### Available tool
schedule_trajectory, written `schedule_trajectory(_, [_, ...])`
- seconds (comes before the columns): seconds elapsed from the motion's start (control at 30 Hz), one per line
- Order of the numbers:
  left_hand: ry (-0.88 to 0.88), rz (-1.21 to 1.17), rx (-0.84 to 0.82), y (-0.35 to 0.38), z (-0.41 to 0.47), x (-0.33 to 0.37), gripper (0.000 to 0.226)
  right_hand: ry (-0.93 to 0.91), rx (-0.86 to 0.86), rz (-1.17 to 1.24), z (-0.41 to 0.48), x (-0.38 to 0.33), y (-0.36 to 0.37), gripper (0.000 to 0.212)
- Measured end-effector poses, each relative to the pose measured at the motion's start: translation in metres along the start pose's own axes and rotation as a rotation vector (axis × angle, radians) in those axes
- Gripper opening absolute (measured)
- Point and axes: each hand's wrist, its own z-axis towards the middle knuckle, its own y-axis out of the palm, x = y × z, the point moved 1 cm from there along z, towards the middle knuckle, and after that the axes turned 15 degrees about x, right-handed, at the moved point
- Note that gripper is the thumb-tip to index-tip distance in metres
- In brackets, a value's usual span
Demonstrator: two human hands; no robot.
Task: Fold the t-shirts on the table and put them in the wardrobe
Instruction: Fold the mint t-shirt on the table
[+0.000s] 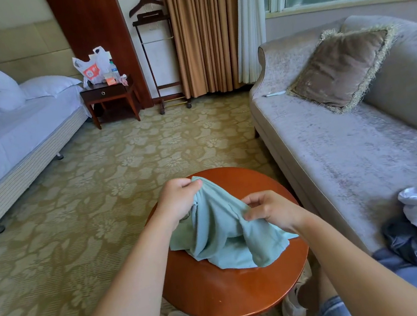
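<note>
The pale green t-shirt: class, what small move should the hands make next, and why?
Probably spread it flat: the left hand and right hand pinch the t-shirt bunched above the table, its lower part crumpled, so no fold can start.

T-shirt (pixel 225 237) on table (pixel 232 294), sofa (pixel 346 156) right
</note>
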Motion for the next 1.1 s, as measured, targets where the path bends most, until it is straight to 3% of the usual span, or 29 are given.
schedule_trajectory(0.07, [-0.062,-0.035,0.118,-0.003,0.006,-0.005,0.03,0.014,0.023,-0.069,0.001,0.01,-0.004,0.025])
schedule_trajectory(0.2, [-0.103,-0.096,0.276,-0.011,0.012,-0.009,0.033,0.04,0.059,-0.194,0.005,0.032,-0.014,0.003])
schedule_trajectory(0.27, [-0.103,-0.105,0.302,-0.012,0.013,-0.01,0.03,0.058,0.103,-0.193,0.005,0.037,-0.018,0.011])
schedule_trajectory(0.37, [-0.131,-0.112,0.308,-0.01,0.013,-0.012,0.025,0.019,0.236,-0.102,0.008,0.038,-0.018,0.024])
schedule_trajectory(0.43, [-0.218,-0.2,0.291,-0.01,0.01,-0.01,0.015,0.002,0.413,0.039,0.008,0.031,-0.018,0.005])
schedule_trajectory(0.53, [-0.333,-0.391,0.227,-0.012,0.007,-0.007,0.055,-0.028,0.693,0.209,0.006,0.018,-0.024,0.043])
schedule_trajectory(0.6, [-0.321,-0.454,0.192,-0.015,0.004,-0.005,0.059,-0.078,0.773,0.166,0.004,0.009,-0.025,0.037])
schedule_trajectory(0.7, [-0.253,-0.428,0.114,-0.015,-0.001,-0.001,0.054,-0.136,0.745,0.083,0.001,-0.001,-0.016,0.022])
schedule_trajectory(0.87, [-0.123,-0.33,0.007,-0.011,-0.007,0.006,0.039,-0.196,0.595,0.0,0.0,-0.012,0.005,0.025])
schedule_trajectory(1.0, [-0.055,-0.248,-0.021,-0.012,-0.011,0.008,0.024,-0.185,0.556,-0.061,0.004,-0.012,0.013,0.043])
schedule_trajectory(1.1, [-0.02,-0.056,0.007,-0.016,-0.007,-0.001,0.01,-0.06,0.513,-0.129,0.009,-0.006,0.011,0.055])
